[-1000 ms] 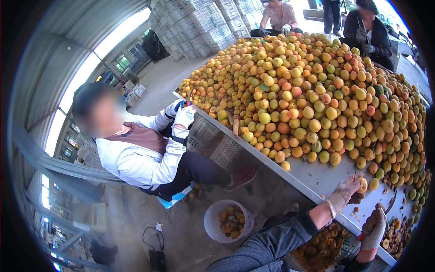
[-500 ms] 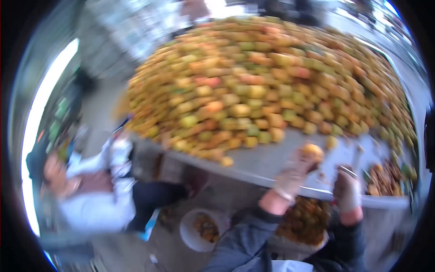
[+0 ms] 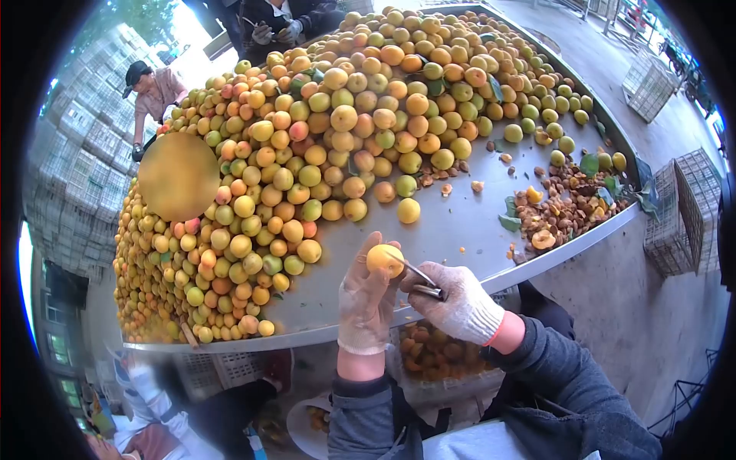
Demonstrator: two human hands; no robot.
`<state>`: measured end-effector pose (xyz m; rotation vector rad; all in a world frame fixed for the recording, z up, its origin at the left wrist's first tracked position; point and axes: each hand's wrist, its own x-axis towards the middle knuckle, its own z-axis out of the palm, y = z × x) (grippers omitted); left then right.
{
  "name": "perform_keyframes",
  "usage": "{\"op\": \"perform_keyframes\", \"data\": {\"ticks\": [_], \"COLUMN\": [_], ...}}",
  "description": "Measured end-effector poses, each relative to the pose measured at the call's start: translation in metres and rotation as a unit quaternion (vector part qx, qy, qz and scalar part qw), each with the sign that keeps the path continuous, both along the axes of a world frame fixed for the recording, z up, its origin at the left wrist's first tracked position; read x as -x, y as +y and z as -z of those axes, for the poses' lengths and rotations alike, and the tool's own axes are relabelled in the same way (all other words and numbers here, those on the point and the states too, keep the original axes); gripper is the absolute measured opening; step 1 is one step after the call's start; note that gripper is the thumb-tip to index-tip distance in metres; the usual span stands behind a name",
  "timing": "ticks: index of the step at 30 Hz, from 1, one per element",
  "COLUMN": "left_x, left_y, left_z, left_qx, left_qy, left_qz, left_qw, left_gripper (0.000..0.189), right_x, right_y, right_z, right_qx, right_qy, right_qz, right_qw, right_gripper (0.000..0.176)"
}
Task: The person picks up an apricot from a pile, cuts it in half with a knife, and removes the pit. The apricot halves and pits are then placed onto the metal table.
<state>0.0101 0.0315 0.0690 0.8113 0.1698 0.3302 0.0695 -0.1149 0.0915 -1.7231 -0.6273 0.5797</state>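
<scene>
A yellow fruit (image 3: 385, 261) rests in the gloved fingers of my left hand (image 3: 365, 295), above the front edge of the metal table (image 3: 429, 230). My right hand (image 3: 458, 300), in a whitish glove, is wrapped round a small metal tool (image 3: 425, 285). The tool's thin tip reaches the fruit's right side. Behind both hands lies a large heap of yellow, orange and green fruit (image 3: 345, 119). Brown pits and scraps (image 3: 563, 199) are piled on the table to the right, with some leaves among them.
Below the table edge stands a crate of cut fruit (image 3: 441, 353), with a white bowl (image 3: 305, 429) to its left. Plastic crates (image 3: 682, 215) stand on the floor at right. Other people are at the far side and lower left; stacked crates (image 3: 77, 153) rise behind.
The view has turned and sharpened. My hands have come together, and the tool in my right hand now meets the fruit in my left hand.
</scene>
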Motion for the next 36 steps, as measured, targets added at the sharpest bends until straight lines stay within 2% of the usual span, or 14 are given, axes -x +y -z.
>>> {"op": "perform_keyframes", "data": {"ticks": [2,5,8,12,16,18,25,26,27,28,30,31,33,36], "left_x": [-0.002,-0.005,-0.007,-0.005,-0.004,-0.002,0.001,0.001,0.002,0.003,0.002,0.002,0.002,0.005], "left_y": [-0.004,-0.009,-0.010,-0.008,-0.006,-0.006,-0.014,-0.015,-0.015,-0.017,-0.021,-0.019,-0.014,-0.016], "left_z": [-0.002,-0.003,0.000,0.005,0.005,0.004,-0.012,-0.011,-0.011,-0.009,-0.003,-0.004,-0.007,-0.015], "left_qx": [0.008,0.007,-0.006,-0.032,-0.047,-0.092,-0.139,-0.333,-0.514,-0.514,-0.282,-0.282,-0.237,-0.272], "left_qy": [0.003,0.010,0.014,0.014,0.012,0.034,0.092,0.079,0.062,0.061,0.046,0.043,0.092,0.111], "left_qz": [0.013,0.029,0.033,0.026,0.025,0.024,-0.024,-0.052,-0.077,-0.078,-0.059,-0.062,0.025,0.034], "left_qw": [1.000,1.000,0.999,0.999,0.999,0.995,0.986,0.938,0.852,0.852,0.956,0.956,0.967,0.955], "left_gripper": [0.053,0.057,0.062,0.065,0.065,0.064,0.059,0.058,0.056,0.056,0.056,0.056,0.057,0.057], "right_x": [0.000,-0.002,-0.002,0.000,0.000,0.001,-0.001,-0.002,-0.002,-0.001,0.001,0.002,0.003,0.002], "right_y": [-0.002,-0.005,-0.006,-0.008,-0.007,-0.006,-0.005,-0.005,-0.005,-0.004,-0.002,0.000,0.003,0.002], "right_z": [-0.003,-0.009,-0.006,-0.004,-0.004,-0.002,0.008,0.008,0.009,0.012,0.013,0.012,0.011,0.010], "right_qx": [-0.004,0.035,0.026,0.007,0.040,0.056,0.077,0.085,0.086,0.066,0.047,0.064,0.080,0.070], "right_qy": [-0.065,-0.090,-0.112,-0.110,-0.109,-0.114,-0.142,-0.139,-0.141,-0.141,-0.144,-0.145,-0.146,-0.146], "right_qz": [-0.006,-0.001,0.003,0.010,0.007,0.003,0.003,-0.006,-0.006,0.006,0.015,0.021,0.028,0.030], "right_qw": [0.998,0.995,0.993,0.994,0.993,0.992,0.987,0.987,0.986,0.988,0.988,0.987,0.986,0.986], "right_gripper": [0.021,0.024,0.026,0.026,0.026,0.026,0.018,0.017,0.017,0.017,0.016,0.016,0.016,0.016]}}
